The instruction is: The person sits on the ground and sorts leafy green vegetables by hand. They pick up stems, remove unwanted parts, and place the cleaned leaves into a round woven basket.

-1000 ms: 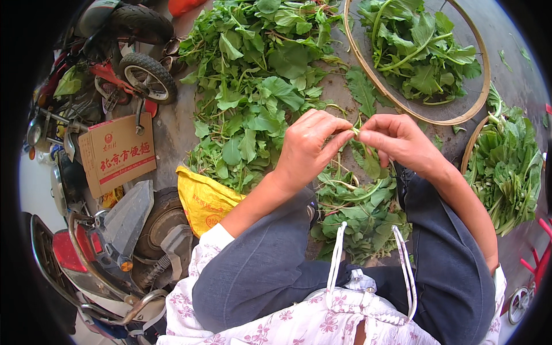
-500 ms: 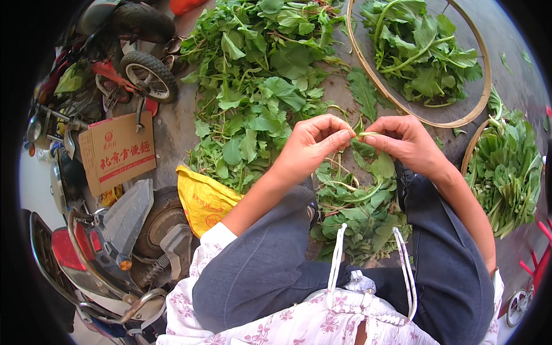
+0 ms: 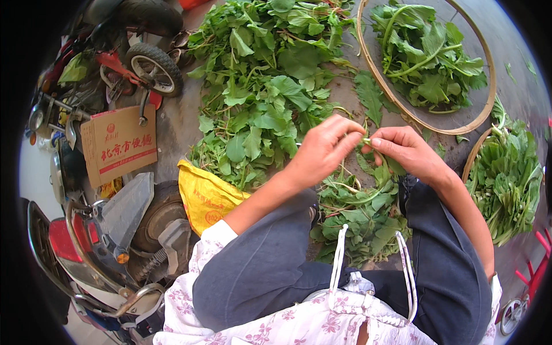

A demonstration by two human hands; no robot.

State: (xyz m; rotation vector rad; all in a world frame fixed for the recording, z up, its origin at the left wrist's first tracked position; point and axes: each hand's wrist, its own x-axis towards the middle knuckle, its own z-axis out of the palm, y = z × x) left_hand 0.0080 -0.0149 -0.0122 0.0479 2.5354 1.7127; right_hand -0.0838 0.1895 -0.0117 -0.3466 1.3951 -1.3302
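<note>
My left hand [image 3: 328,149] and my right hand [image 3: 409,152] meet fingertip to fingertip in front of me, above the greens. Both are closed in a pinch on a thin green stem [image 3: 367,140] that runs between them. Part of its leaf hangs beneath my right fingers; the rest is hidden by the hands. Below, between my legs, lies a heap of leafy greens [image 3: 362,213] with pale stems and roots. A larger pile of leafy greens [image 3: 253,103] spreads on the ground beyond my left hand. One long jagged leaf [image 3: 368,95] lies just past my fingers.
A wooden hoop [image 3: 493,92] rings cut greens [image 3: 431,66] at the far right. Closer on the right stands a bundle of greens [image 3: 505,178]. A yellow bag [image 3: 207,198], cardboard box [image 3: 119,144], scooter [image 3: 103,247] and small wheel [image 3: 154,69] line my left side.
My left hand has turned so its back shows more, and has shifted slightly right. My right fingers have curled under the stem. The view has shifted slightly.
</note>
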